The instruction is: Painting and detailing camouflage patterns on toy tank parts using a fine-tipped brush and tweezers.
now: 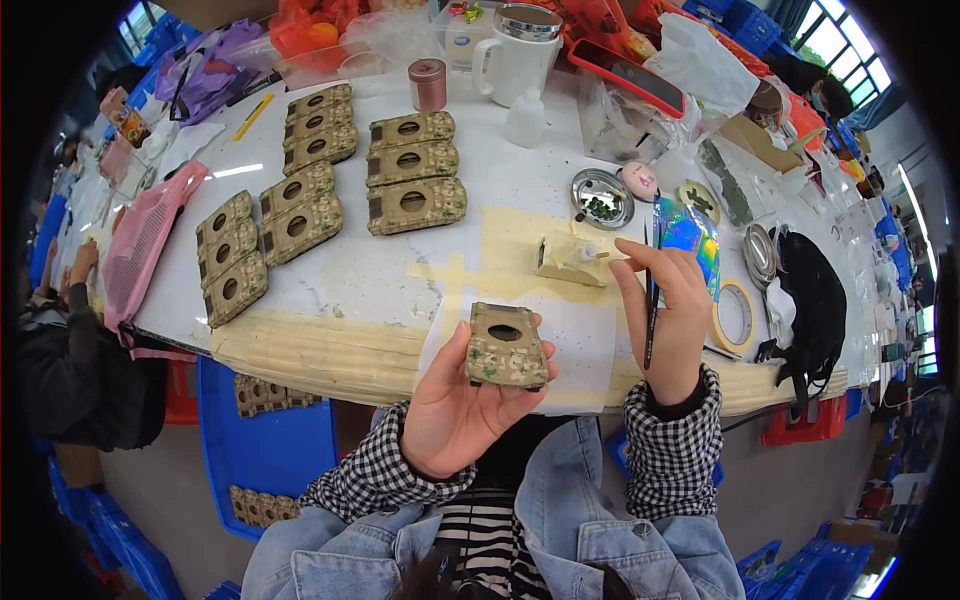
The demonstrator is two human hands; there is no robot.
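Observation:
My left hand holds a camouflage-patterned toy tank hull, with a round opening in its top, over the front edge of the table. My right hand is closed around a slim black tool, apparently tweezers, pointing away from me. Its index finger and thumb are close to a tape-covered block, where a small white nozzle sticks up. Behind it, a round metal dish holds small dark green pieces. Several matching hulls lie in rows at the left of the table.
Right of my right hand are a masking tape roll, a shiny holographic sheet and a black bag. A white mug and a red-cased phone are at the back. A blue tray with more hulls sits below the table edge.

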